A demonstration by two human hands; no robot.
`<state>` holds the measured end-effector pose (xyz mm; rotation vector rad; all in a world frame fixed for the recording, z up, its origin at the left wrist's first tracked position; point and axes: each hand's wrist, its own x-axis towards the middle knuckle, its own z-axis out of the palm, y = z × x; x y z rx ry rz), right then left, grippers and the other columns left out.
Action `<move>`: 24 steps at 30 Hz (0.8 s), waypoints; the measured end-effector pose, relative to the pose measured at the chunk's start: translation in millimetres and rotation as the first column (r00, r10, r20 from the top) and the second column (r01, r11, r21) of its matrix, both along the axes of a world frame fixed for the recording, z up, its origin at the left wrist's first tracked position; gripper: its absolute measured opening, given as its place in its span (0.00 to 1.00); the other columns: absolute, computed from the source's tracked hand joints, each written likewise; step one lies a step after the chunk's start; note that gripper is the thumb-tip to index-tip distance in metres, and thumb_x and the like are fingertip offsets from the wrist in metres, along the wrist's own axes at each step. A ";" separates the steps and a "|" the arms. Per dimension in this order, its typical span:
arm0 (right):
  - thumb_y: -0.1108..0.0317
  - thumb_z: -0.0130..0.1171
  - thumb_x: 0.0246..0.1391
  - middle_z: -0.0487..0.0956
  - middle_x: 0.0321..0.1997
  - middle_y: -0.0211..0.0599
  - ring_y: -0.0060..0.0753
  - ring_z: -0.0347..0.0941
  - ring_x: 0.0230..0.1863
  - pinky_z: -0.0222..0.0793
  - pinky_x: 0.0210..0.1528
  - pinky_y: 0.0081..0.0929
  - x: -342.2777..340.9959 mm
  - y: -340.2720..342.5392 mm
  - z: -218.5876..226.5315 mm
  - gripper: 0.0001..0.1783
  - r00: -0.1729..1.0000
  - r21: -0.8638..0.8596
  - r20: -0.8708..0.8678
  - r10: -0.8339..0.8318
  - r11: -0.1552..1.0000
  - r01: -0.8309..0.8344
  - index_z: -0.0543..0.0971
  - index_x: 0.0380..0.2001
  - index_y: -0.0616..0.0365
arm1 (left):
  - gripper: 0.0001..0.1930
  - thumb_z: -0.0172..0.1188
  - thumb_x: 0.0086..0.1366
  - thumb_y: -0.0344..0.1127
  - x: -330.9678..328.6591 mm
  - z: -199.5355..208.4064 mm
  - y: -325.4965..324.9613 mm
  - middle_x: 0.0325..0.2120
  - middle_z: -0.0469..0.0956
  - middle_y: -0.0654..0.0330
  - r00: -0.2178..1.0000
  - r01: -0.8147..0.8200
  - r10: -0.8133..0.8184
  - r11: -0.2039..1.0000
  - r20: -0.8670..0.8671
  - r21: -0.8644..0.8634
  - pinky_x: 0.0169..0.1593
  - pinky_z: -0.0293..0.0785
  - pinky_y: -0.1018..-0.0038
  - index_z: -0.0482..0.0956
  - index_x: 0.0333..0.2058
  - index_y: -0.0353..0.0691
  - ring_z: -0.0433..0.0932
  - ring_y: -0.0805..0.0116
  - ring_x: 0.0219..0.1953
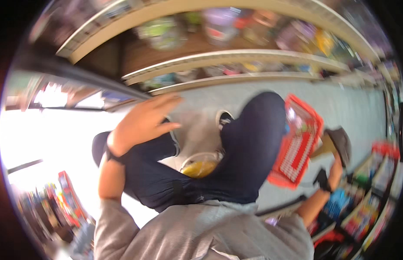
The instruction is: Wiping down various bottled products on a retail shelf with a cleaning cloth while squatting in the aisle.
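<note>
My left hand (pixel 144 122) is raised in front of my left knee, its fingers spread and nothing in it. Beyond its fingertips runs the lower shelf edge. On the right, my right hand (pixel 336 162) is closed at the lower edge of a blurred grey-brown object with a tan side (pixel 338 141), shaped somewhat like a cap. Most of its fingers are hidden. Between that object and my right knee lies a red plastic basket (pixel 292 158) with slotted walls. Something clear and pinkish (pixel 299 119) shows inside it.
Shelves (pixel 236 55) with blurred colourful packages curve across the front. Below me, between my thighs, shows a round container with something yellow (pixel 199 168). More stocked shelves (pixel 362 212) stand at the lower right, and racks of goods (pixel 49 203) at the lower left.
</note>
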<state>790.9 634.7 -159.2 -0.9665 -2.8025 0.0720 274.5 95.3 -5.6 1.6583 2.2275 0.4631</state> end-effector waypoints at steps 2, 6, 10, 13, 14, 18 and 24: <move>0.62 0.51 0.62 0.75 0.57 0.41 0.36 0.69 0.59 0.63 0.61 0.34 -4.0 -34.1 17.3 0.23 0.975 -0.077 -0.068 0.211 0.973 -0.216 0.71 0.57 0.61 | 0.27 0.58 0.63 0.48 1.0 -1.9 -8.3 0.53 0.71 0.48 1.000 -0.010 0.012 0.997 -0.025 0.078 0.53 0.70 0.60 0.70 0.55 0.37 0.72 0.48 0.52; 0.64 0.55 0.59 0.76 0.56 0.42 0.35 0.70 0.58 0.64 0.60 0.32 -55.3 -29.9 80.2 0.21 0.881 -0.194 -0.135 0.454 0.859 -0.473 0.74 0.54 0.59 | 0.20 0.58 0.62 0.43 -1.2 13.1 -26.9 0.36 0.80 0.48 0.943 -0.331 0.328 0.923 0.047 0.198 0.43 0.75 0.60 0.76 0.47 0.34 0.79 0.49 0.38; 0.67 0.59 0.55 0.77 0.55 0.42 0.35 0.71 0.57 0.66 0.58 0.30 -252.1 -218.7 169.1 0.20 0.869 -0.342 -0.211 0.447 0.799 -0.494 0.76 0.51 0.58 | 0.11 0.57 0.62 0.35 -64.2 14.9 0.1 0.32 0.81 0.51 0.843 -0.536 0.523 0.803 0.126 0.259 0.41 0.75 0.67 0.80 0.40 0.36 0.81 0.57 0.35; 0.66 0.65 0.47 0.81 0.44 0.40 0.40 0.76 0.47 0.69 0.54 0.31 -402.1 -347.0 189.0 0.20 0.711 -0.684 -0.636 0.298 0.209 -0.699 0.79 0.45 0.59 | 0.11 0.57 0.59 0.31 -136.2 -12.8 -15.1 0.31 0.81 0.52 0.752 -0.588 0.641 0.758 -0.155 0.282 0.42 0.75 0.67 0.81 0.39 0.37 0.80 0.57 0.36; 0.66 0.66 0.42 0.81 0.42 0.48 0.46 0.77 0.44 0.72 0.49 0.34 -431.2 -362.7 163.3 0.21 0.576 -0.586 -0.727 0.374 0.101 -0.804 0.79 0.42 0.62 | 0.11 0.57 0.57 0.30 -168.8 -25.4 -14.7 0.31 0.81 0.52 0.711 -0.606 0.670 0.738 -0.213 0.297 0.43 0.75 0.67 0.82 0.38 0.38 0.79 0.56 0.37; 0.66 0.66 0.37 0.80 0.40 0.55 0.49 0.78 0.43 0.74 0.44 0.37 -459.3 -408.7 74.8 0.20 0.718 -0.681 -0.420 0.556 0.330 -0.654 0.80 0.36 0.65 | 0.17 0.45 0.65 0.35 -297.3 -66.1 -28.1 0.49 0.76 0.48 0.559 -0.502 0.687 0.726 -0.464 0.470 0.56 0.70 0.61 0.79 0.46 0.35 0.76 0.53 0.51; 0.68 0.64 0.35 0.82 0.34 0.49 0.50 0.79 0.39 0.74 0.39 0.41 -426.4 -421.9 63.2 0.15 0.624 -0.765 -0.216 0.751 0.266 -0.586 0.82 0.31 0.61 | 0.17 0.50 0.65 0.36 -352.4 -52.7 -38.7 0.51 0.75 0.49 0.515 -0.466 0.472 0.855 -0.716 0.228 0.57 0.69 0.61 0.76 0.50 0.38 0.74 0.55 0.53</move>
